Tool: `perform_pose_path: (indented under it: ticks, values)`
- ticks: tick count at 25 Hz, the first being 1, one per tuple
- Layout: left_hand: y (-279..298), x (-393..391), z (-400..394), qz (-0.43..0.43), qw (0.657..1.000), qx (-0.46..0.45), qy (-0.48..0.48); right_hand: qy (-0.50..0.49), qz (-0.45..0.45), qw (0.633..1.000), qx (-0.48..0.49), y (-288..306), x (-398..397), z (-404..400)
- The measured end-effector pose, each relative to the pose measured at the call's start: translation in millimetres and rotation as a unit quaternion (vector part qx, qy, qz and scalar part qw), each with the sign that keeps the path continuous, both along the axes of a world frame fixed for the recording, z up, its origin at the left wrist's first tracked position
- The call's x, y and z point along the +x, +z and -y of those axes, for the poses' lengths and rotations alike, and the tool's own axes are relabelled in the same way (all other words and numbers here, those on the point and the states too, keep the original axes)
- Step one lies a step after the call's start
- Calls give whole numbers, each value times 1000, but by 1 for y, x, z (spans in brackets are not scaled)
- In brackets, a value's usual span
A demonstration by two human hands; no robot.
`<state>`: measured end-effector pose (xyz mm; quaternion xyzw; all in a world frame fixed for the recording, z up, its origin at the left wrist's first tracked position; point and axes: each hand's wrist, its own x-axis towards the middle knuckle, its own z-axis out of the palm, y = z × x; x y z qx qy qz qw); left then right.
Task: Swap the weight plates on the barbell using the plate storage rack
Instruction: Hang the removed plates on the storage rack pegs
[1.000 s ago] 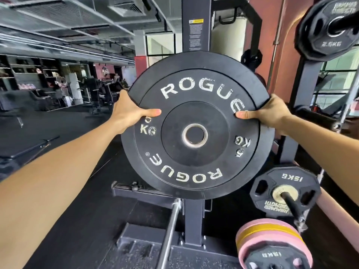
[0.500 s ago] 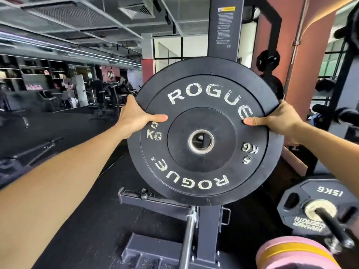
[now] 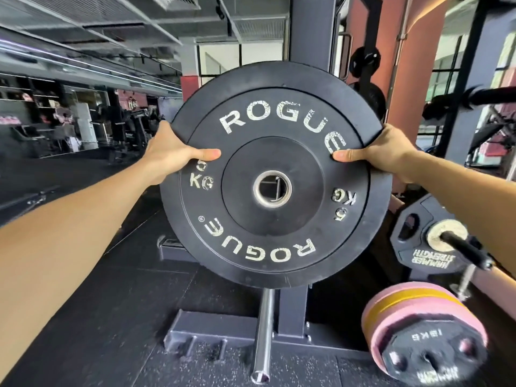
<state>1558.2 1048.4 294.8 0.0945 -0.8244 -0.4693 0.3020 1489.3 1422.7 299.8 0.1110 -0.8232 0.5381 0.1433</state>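
Both hands are clamped on a black bumper plate [image 3: 275, 174] marked ROGUE and 5 KG: the left hand [image 3: 170, 155] grips its left edge, thumb lying across the face, and the right hand [image 3: 382, 155] grips the right edge the same way. The plate is held upright in the air in front of a dark rack post [image 3: 310, 37]. Beneath it a steel barbell sleeve [image 3: 264, 336] points toward us. At right, a black plate [image 3: 416, 247] sits on a storage peg [image 3: 466, 251], with pink plates [image 3: 413, 305] below.

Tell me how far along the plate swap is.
In hand: both hands, left and right, grip the Rogue plate by its rim, off any peg. Left: the bare bar below awaits loading. Nothing shows what's already done.
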Motion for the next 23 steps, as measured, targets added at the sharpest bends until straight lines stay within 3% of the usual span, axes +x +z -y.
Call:
perform_pose_path:
  ticks: [12, 23]
  values:
    - [-233, 56, 13, -8, 1000, -14, -15, -10, -16, 1000, 18, -225, 85, 2]
    - [-366, 111, 13, 28, 999, 8, -28, -8, 17, 1000, 24, -358, 136, 9]
